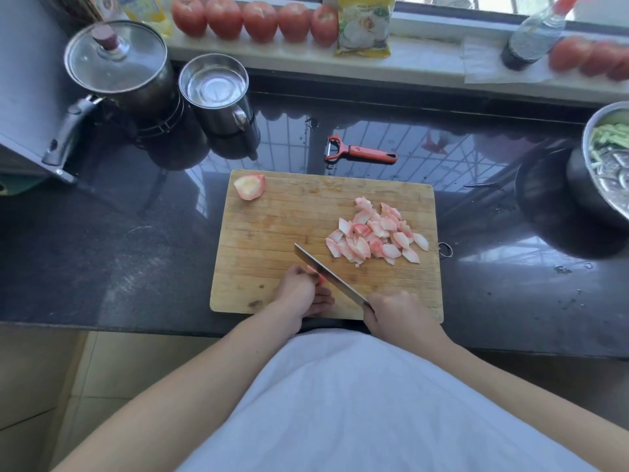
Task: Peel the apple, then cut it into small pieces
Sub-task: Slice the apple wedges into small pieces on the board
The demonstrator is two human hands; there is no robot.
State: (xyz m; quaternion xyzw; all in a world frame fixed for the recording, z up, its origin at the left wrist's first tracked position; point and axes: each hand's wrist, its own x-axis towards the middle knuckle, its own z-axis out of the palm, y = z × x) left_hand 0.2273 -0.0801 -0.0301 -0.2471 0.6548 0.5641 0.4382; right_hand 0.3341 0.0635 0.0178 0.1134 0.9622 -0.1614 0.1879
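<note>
- We are standing at a dark, glossy countertop (136, 253) below a sunlit window ledge, with a wooden cutting board (272, 212) lying at the centre of the frame.
- We are holding the knife (326, 272) in our right hand (398, 313), fingers wrapped tightly round the handle at lower centre, the blade running up and to the left across the board.
- Our left hand (301, 291) is curling its fingers over a small apple piece (320, 278) just left of the blade (only a sliver of pink is showing, so we cannot tell its shape).
- To do this cut well, we are judging that the fingertips should be tucking back, knuckles guiding the flat of the blade, while the piece is sitting on a flat face so it is not rolling.
- Even, thin slices are matching the pile of cut pieces (376, 235) lying right of centre.
- A peeled apple chunk (250, 187) is waiting at the board's upper left corner, so cutting looks well along but unfinished.
- The red peeler (360, 151) is lying on the counter just above the board, apart from it.
</note>
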